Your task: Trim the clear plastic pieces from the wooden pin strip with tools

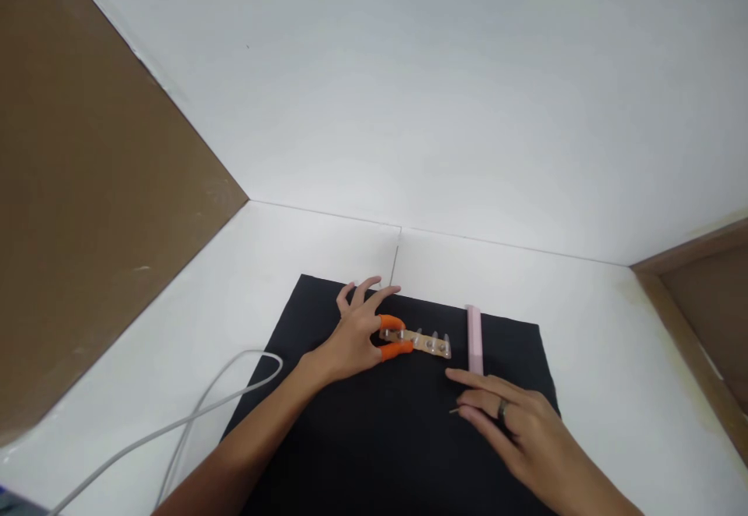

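My left hand (354, 337) has orange covers (396, 352) on its thumb and index finger. Those two fingers close around the left end of a narrow tan strip (424, 341), while the other fingers spread out over the black mat. Several clear, nail-shaped pieces (435, 341) stand in a row along the strip. Below and to the right of it, my right hand (514, 415) wears a dark ring and pinches a thin stick (454, 411), of which only a short tip shows. Its index finger extends toward the lower end of a pink bar (475, 337).
A black mat (374, 438) lies under both hands on a white surface (234, 298). To the left, a white cable (192, 415) loops onto the mat's edge. White and brown panels (105, 189) rise behind and at the left; a brown wooden frame (683, 321) is at the right.
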